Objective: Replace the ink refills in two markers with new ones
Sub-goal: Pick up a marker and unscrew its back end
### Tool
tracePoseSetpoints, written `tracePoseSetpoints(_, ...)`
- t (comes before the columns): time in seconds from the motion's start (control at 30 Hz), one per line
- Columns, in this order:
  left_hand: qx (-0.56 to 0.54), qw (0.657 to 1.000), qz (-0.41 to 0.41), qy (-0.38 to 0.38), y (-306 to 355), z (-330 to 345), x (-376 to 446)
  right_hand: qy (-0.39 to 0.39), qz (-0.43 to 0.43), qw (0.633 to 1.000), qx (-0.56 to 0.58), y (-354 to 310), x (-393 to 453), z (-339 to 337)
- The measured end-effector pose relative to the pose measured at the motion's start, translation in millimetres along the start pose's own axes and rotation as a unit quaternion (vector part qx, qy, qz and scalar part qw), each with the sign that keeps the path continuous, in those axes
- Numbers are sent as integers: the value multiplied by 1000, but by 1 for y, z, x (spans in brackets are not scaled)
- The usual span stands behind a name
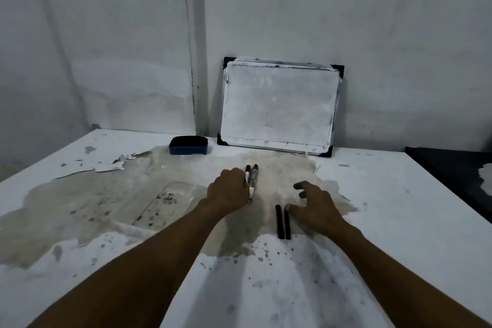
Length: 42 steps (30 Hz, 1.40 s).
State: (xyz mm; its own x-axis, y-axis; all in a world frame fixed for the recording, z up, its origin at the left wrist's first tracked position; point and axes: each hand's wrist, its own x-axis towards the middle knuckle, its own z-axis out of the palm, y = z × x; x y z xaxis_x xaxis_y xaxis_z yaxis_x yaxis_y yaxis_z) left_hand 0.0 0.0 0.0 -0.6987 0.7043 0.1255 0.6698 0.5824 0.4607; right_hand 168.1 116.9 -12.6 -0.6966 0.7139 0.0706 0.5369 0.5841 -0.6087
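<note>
Two markers [253, 176] with black caps and pale barrels lie side by side on the table, pointing away from me. My left hand [229, 193] rests over their near ends, fingers curled against the left marker; whether it grips one is unclear. Two black ink refills [282, 222] lie parallel nearer to me, to the right of the markers. My right hand [312, 206] hovers just right of the refills with fingers spread, its thumb touching the top of the right refill.
A small whiteboard [279, 104] leans against the wall at the back. A blue eraser [188, 145] sits left of it. The white table [386, 208] has peeled, stained patches. A dark surface [458, 168] adjoins at the right.
</note>
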Motion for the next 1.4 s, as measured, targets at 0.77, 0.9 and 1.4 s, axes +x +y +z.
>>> tracePoseSetpoints(0.77, 69, 992, -109, -3, 27, 46, 52, 181, -8, 974, 135, 35, 17, 38)
tracePoseSetpoints(0.9, 19, 991, -133, 19, 25, 48, 56, 172, -13, 975, 139, 36, 15, 36)
tracePoseSetpoints(1.4, -642, 752, -147, 28, 29, 41, 0, 163, -66, 967, 186, 2, 3, 19)
